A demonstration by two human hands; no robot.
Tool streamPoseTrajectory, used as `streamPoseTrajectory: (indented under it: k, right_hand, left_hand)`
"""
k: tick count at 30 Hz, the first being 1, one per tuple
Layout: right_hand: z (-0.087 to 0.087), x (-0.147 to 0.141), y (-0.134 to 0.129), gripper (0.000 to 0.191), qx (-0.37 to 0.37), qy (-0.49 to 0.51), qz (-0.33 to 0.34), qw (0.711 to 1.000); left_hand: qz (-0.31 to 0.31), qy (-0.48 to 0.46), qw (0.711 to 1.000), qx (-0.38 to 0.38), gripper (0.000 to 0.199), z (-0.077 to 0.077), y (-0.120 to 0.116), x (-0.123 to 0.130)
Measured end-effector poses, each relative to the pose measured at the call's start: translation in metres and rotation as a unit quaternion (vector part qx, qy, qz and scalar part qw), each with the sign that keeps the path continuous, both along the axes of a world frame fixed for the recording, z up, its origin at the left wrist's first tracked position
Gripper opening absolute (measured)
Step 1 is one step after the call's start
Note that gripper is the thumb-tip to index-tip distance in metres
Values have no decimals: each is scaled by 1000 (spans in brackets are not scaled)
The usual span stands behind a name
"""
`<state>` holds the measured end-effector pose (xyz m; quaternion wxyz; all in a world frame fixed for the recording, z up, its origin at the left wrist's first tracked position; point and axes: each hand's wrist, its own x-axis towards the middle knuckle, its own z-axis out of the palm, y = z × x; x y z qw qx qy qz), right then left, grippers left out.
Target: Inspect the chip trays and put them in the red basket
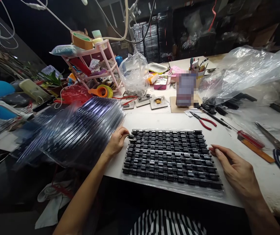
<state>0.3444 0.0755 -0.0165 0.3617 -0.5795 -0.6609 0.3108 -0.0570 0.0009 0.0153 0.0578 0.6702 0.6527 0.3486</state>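
1. The left hand (117, 141) is drawn in to a narrow pinch, thumb and forefinger together on what looks like the end of a small black piece (130, 136), at the far left corner of the tray.
2. The right hand (235, 166) has its fingers loosely stretched toward the left, tips at the tray's right edge (whether they grip anything there, I cannot tell).
3. The clear tray (171, 188) lies flat between the two hands, filled with rows of black parts (169, 155). It is to the right of the left hand and to the left of the right hand.
4. The tray's long axis runs from hand to hand, and the rows follow that line, tilting a little toward the body at the right-hand end. The left hand is the nearer one to the far left corner, and the black piece sits right at its fingertips.
5. Left of the left hand is a stack of clear plastic trays (91, 127). Beyond the right hand are the red-handled pliers (199, 118); to its right, a screwdriver (251, 138) and scissors (272, 135).
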Motion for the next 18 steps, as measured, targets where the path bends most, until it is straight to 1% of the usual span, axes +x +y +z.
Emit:
streamPoseTrajectory:
  k: [5, 10, 15, 18]
  right_hand:
    - [0, 0, 1, 38, 3, -2, -2, 1000]
    - [1, -1, 1, 39, -2, 1, 2, 1000]
    - [2, -1, 0, 39, -1, -2, -2, 1000]
    - [0, -1, 0, 39, -1, 1, 1, 1000]
  left_hand:
    - [-6, -6, 1000, 6, 12, -3, 3, 9]
    - [18, -11, 999, 35, 12, -5, 3, 2]
    - [1, 4, 1000, 21, 14, -8, 2, 3]
    - [1, 13, 1000, 20, 15, -10, 2, 6]
